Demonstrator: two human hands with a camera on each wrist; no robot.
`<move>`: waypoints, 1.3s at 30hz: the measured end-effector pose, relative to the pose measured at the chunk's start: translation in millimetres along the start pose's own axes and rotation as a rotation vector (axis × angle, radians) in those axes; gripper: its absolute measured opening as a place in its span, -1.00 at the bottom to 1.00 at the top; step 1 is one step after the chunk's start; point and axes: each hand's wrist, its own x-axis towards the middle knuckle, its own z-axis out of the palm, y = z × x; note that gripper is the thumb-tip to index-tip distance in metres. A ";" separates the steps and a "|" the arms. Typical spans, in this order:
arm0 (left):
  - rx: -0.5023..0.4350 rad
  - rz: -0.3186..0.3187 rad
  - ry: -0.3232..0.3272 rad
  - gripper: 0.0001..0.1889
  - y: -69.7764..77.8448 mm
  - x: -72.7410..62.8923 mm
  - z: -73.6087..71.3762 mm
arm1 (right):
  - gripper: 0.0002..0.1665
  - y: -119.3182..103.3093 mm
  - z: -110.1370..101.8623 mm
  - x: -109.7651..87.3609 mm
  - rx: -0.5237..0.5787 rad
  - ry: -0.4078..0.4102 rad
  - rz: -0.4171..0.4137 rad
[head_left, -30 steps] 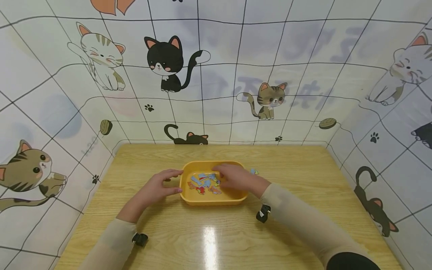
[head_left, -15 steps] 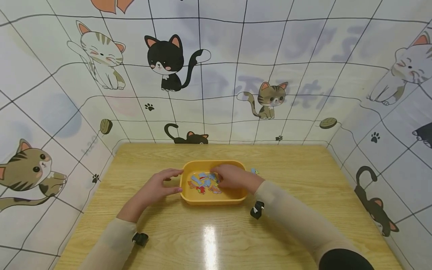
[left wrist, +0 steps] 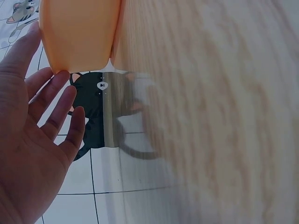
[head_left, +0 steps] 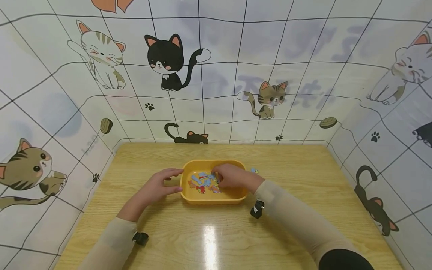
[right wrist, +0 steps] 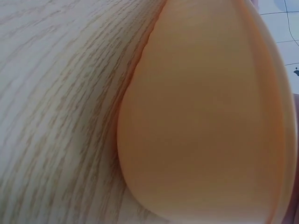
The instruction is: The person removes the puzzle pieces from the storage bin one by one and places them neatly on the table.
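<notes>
A yellow tray (head_left: 233, 197) holds several small flat coloured pieces (head_left: 206, 182) in blue, red, orange and yellow, gathered in its left half. My left hand (head_left: 162, 183) touches the tray's left end, thumb and fingers spread along the rim; the left wrist view shows the fingers (left wrist: 51, 100) loosely extended against its outer wall. My right hand (head_left: 233, 176) reaches into the tray over the far right edge of the pile, fingers bent down. Its fingertips are hidden, so a grip on any piece cannot be made out. The right wrist view is filled by the tray's outside wall (right wrist: 201, 116).
Beyond the tray's right end, a small blue and yellow piece (head_left: 254, 171) lies on the wooden table (head_left: 287, 161). A cat-patterned cloth (head_left: 222, 82) stands behind the table and along both sides. Light glares on the front of the tabletop.
My right hand and forearm have shifted slightly left and down into the tray, then held still. The left hand has stayed at the tray's end.
</notes>
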 end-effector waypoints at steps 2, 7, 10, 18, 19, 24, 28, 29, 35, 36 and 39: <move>0.000 -0.002 0.001 -0.29 0.3 0.3 -0.2 | -0.43 1.4 1.0 0.2 0.003 0.006 -0.005; 0.001 -0.008 0.003 -0.29 0.7 0.1 -0.7 | -0.39 2.7 4.5 0.8 -0.011 0.030 0.001; 0.002 -0.005 0.005 -0.29 0.2 0.0 -0.7 | -0.44 1.3 6.0 0.0 -0.057 0.043 0.005; 0.005 0.010 0.004 -0.29 -0.6 0.3 -1.0 | -0.51 -6.6 5.5 -8.1 -0.180 0.074 0.007; 0.006 0.009 0.004 -0.29 -0.5 0.3 -1.0 | -0.50 -6.8 5.6 -9.3 -0.194 0.079 0.005; 0.011 0.005 0.003 -0.29 -0.5 0.2 -0.9 | -0.43 -4.9 4.6 -13.7 -0.213 0.119 -0.005; 0.013 0.004 0.003 -0.29 -0.3 0.2 -0.9 | -0.38 -1.9 0.9 -15.9 -0.184 0.155 -0.008; 0.010 0.001 0.002 -0.29 0.0 0.1 -1.1 | -0.38 -0.8 0.0 -16.7 -0.186 0.159 -0.008; 0.013 -0.018 -0.003 -0.29 1.0 0.0 -1.5 | -0.34 1.9 -7.1 -25.2 -0.163 0.179 0.016; 0.016 -0.019 -0.005 -0.29 0.8 0.0 -1.4 | -0.33 2.4 -8.0 -27.0 -0.154 0.185 0.021; 0.015 -0.027 -0.007 -0.29 0.4 0.1 -1.3 | -0.33 4.0 -11.0 -32.7 -0.136 0.198 0.027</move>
